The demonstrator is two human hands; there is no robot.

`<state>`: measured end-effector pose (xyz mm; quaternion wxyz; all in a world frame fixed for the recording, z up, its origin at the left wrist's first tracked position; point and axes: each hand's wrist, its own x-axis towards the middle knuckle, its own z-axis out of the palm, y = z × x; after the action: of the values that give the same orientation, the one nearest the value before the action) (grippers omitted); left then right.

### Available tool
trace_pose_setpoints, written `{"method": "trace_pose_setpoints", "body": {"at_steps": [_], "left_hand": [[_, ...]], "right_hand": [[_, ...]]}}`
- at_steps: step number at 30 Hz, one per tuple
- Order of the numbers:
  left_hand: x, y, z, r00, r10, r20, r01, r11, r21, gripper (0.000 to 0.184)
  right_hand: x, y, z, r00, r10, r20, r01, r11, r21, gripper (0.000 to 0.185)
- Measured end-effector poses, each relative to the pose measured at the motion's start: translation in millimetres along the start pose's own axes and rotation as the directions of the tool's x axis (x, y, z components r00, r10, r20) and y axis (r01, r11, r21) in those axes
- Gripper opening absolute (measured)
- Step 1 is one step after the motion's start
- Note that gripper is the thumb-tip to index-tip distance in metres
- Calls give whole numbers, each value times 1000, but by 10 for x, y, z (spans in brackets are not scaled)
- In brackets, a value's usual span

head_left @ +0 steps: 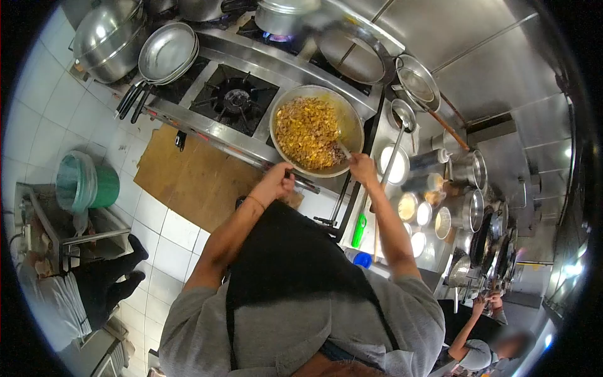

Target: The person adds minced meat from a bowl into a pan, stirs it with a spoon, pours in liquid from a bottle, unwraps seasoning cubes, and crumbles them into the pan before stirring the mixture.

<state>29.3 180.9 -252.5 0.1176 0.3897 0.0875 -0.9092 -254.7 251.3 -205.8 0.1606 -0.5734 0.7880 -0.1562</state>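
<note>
- At the far left, a person in a pale top and dark trousers (103, 283), beside a metal stand
- A green bin (103, 187), its rim covered by a clear plastic liner
- Above it, a large domed metal pot (108, 47), then stacked frying pans (167, 53), their black handles pointing toward the floor
- A brown mat (182, 179) on white tiles before the stove (217, 131); any lettering on the stove's front panel is too small to make out
- An uncovered burner (237, 99), left of the food
- The left hand (275, 183), fingers curled in, near the stove's front edge; whether it grips anything I cannot tell
- Farther back, a metal pot (286, 17) over a blue flame (277, 38)
- The wide pan (352, 119) at the stove's near right, holding chopped yellow and brown food (308, 129)
- The right hand (362, 168), fingers closed around the handle of a utensil (343, 149) that reaches into the food
- A bright green object (358, 230) on the counter, a long ladle (394, 156) and squeeze bottles (429, 159), any labels too blurred to read
- At the lower right, another person in a grey top (478, 355), hands close together
</note>
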Motion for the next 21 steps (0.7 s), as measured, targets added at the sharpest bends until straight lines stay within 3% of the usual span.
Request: {"method": "trace_pose_setpoints", "body": {"at_steps": [1, 2, 4, 5, 7, 9, 10, 12, 14, 18, 19, 21], "left_hand": [[-7, 30, 3, 1000, -2, -8, 2, 1000, -3, 25], [-2, 72, 13, 1000, 9, -27, -9, 1000, -14, 25], [-49, 77, 60, 999, 32, -23, -31, 999, 13, 24], [-54, 54, 81, 999, 32, -22, -32, 999, 16, 24], [-69, 0, 94, 1000, 29, 0, -29, 999, 25, 22], [-88, -12, 105, 1000, 28, -14, -27, 999, 22, 21], [-91, -10, 119, 999, 38, -19, -38, 999, 6, 20], [-29, 25, 91, 999, 46, -1, -46, 999, 14, 20], [23, 41, 47, 998, 60, 15, -60, 998, 7, 20], [42, 15, 76, 997, 71, -7, -71, 991, -116, 20], [12, 18, 80, 997, 76, -19, -78, 992, -101, 20], [-17, 28, 80, 998, 67, -15, -69, 991, -113, 20]], "right_hand": [[-50, -52, -85, 968, -213, -135, 181, 960, -216, 30], [-125, -305, -273, 968, -211, -132, 180, 961, -212, 30], [-223, -899, -671, 995, 94, -40, -102, 957, -271, 26], [-192, -957, -683, 995, 95, -43, -103, 957, -270, 26], [-112, -1034, -651, 988, -99, -118, 57, 946, -318, 26], [161, -1037, -372, 997, 38, 62, -4, 881, -472, 30], [189, -1123, -263, 997, 50, 53, -19, 883, -468, 30], [251, -1271, -115, 996, -85, 39, 93, 842, -532, 43], [211, -1082, -62, 992, -68, 102, 115, 803, -585, 43], [152, -955, -631, 961, 28, 275, 178, 696, -696, 41], [222, -758, -659, 984, -20, 176, 137, 715, -686, 39], [269, -981, -902, 997, 41, 59, 10, 729, -684, 18]]}}
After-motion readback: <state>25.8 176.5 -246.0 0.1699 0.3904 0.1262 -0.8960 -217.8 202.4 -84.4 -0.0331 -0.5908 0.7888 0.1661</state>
